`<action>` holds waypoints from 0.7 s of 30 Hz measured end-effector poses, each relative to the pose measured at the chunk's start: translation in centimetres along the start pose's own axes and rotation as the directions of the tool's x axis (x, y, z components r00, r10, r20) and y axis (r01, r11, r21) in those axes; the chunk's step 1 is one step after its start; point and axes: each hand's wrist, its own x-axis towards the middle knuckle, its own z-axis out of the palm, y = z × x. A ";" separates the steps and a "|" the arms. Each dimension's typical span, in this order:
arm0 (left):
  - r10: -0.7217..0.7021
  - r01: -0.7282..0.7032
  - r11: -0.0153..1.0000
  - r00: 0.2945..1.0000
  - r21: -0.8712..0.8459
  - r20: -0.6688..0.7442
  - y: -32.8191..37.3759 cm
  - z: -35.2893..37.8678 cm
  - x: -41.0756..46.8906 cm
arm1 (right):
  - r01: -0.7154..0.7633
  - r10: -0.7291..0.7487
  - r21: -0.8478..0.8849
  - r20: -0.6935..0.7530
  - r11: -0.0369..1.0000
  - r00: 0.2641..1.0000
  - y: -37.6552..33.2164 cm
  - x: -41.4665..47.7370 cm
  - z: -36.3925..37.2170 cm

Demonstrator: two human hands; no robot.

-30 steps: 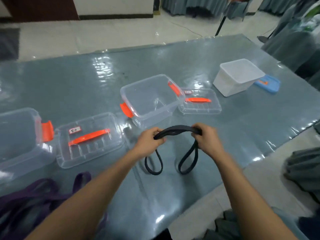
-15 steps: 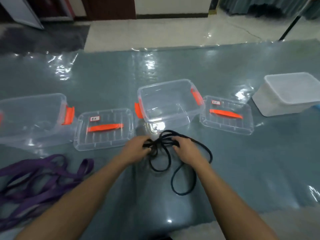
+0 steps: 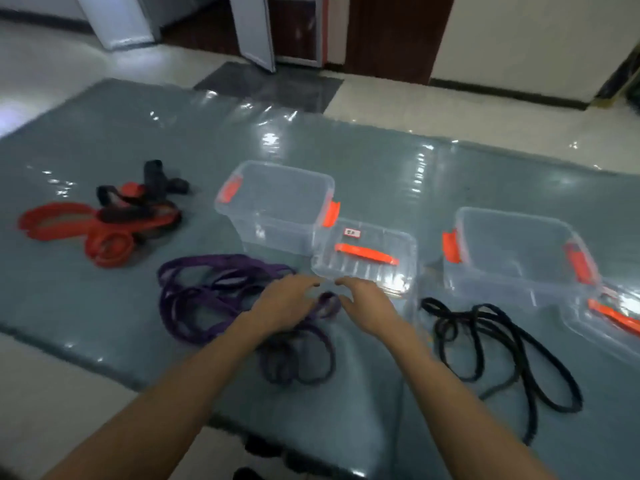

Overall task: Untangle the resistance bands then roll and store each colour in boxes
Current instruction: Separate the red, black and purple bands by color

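A tangle of purple bands (image 3: 214, 292) lies on the grey table in front of me. My left hand (image 3: 280, 303) hovers over its right end with fingers spread. My right hand (image 3: 363, 303) is beside it, fingers apart, holding nothing; a purple loop (image 3: 327, 304) shows between the two hands. Black bands (image 3: 498, 344) lie loose on the table to the right, let go. Red bands tangled with black ones (image 3: 104, 223) sit at the far left. Two clear boxes with orange clips stand behind: one (image 3: 277, 206) in the middle, one (image 3: 519, 258) at the right.
A clear lid with an orange handle (image 3: 367, 258) lies just beyond my hands, between the boxes. Another lid (image 3: 609, 317) lies at the right edge. The table's near edge (image 3: 104, 362) runs diagonally below the purple bands. Tiled floor and doors lie beyond.
Both hands have let go of the black bands, which now lie on the table to the right. The view has swung left and my hands have moved over the purple bands.
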 end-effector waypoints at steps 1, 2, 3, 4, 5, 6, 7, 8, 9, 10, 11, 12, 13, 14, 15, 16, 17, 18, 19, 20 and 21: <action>-0.023 0.023 1.000 0.999 -0.022 -0.026 -2.4 -1.0 -1.4 | 0.028 -0.028 -0.012 0.021 1.000 0.999 -2.6 0.8 1.2; -0.048 0.045 0.998 0.997 -0.046 -0.057 -4.9 -2.0 -3.0 | 0.059 -0.057 -0.027 0.047 0.998 0.997 -5.3 1.6 2.4; -0.073 0.067 0.995 0.994 -0.073 -0.082 -7.4 -2.9 -4.6 | 0.093 -0.090 -0.042 0.071 0.995 0.993 -8.0 2.3 3.7; -0.095 0.085 0.991 0.990 -0.101 -0.100 -9.9 -3.7 -6.3 | 0.134 -0.129 -0.053 0.087 0.990 0.988 -10.6 3.0 5.0; -0.115 0.100 0.987 0.987 -0.124 -0.115 -12.3 -4.4 -8.0 | 0.178 -0.172 -0.057 0.099 0.982 0.980 -13.1 3.6 6.2; -0.137 0.118 0.983 0.982 -0.141 -0.127 -14.6 -5.0 -9.7 | 0.214 -0.206 -0.057 0.112 0.975 0.972 -15.6 4.2 7.3; -0.163 0.142 0.977 0.977 -0.157 -0.134 -16.7 -5.6 -11.3 | 0.236 -0.228 -0.059 0.124 0.970 0.966 -17.9 4.7 8.3; -0.195 0.170 0.970 0.971 -0.174 -0.141 -18.7 -6.2 -12.9 | 0.256 -0.245 -0.065 0.138 0.964 0.960 -20.1 5.2 9.3; -0.231 0.200 0.961 0.961 -0.192 -0.155 -20.4 -6.7 -14.4 | 0.285 -0.271 -0.077 0.158 0.955 0.950 -22.2 5.8 10.3; -0.264 0.226 0.951 0.948 -0.209 -0.176 -22.0 -7.3 -15.8 | 0.324 -0.303 -0.094 0.184 0.941 0.935 -24.1 6.3 11.2; -0.291 0.243 0.943 0.935 -0.229 -0.205 -23.4 -7.8 -17.2 | 0.363 -0.333 -0.119 0.212 0.924 0.919 -25.9 6.9 12.0; -0.316 0.258 0.934 0.920 -0.248 -0.232 -24.8 -8.3 -18.4 | 0.394 -0.356 -0.144 0.234 0.908 0.905 -27.7 7.5 12.7; -0.339 0.272 0.925 0.905 -0.264 -0.255 -25.9 -8.8 -19.4 | 0.420 -0.376 -0.159 0.243 0.894 0.894 -29.2 8.1 13.3; -0.359 0.283 0.917 0.893 -0.281 -0.272 -27.0 -9.3 -20.4 | 0.441 -0.398 -0.157 0.244 0.884 0.884 -30.7 8.8 13.8; -0.375 0.291 0.910 0.881 -0.296 -0.287 -28.1 -9.7 -21.3 | 0.458 -0.417 -0.143 0.244 0.878 0.876 -32.1 9.4 14.4; -0.394 0.304 0.902 0.869 -0.305 -0.298 -29.0 -10.0 -22.0 | 0.467 -0.428 -0.125 0.249 0.875 0.869 -33.3 10.0 15.0; -0.415 0.322 0.894 0.857 -0.312 -0.305 -30.0 -10.3 -22.7 | 0.473 -0.434 -0.110 0.259 0.874 0.863 -34.5 10.5 15.6; -0.435 0.339 0.886 0.846 -0.317 -0.310 -30.8 -10.6 -23.3 | 0.477 -0.439 -0.098 0.267 0.873 0.858 -35.5 11.0 16.2; -0.449 0.354 0.880 0.837 -0.317 -0.312 -31.6 -10.8 -23.7 | 0.481 -0.444 -0.087 0.269 0.873 0.855 -36.3 11.5 16.7; -0.458 0.366 0.877 0.832 -0.310 -0.314 -32.4 -11.1 -24.0 | 0.482 -0.447 -0.077 0.269 0.873 0.853 -36.9 12.0 17.3; -0.461 0.373 0.877 0.830 -0.303 -0.314 -33.2 -11.3 -24.1 | 0.481 -0.448 -0.066 0.270 0.874 0.852 -37.4 12.6 17.7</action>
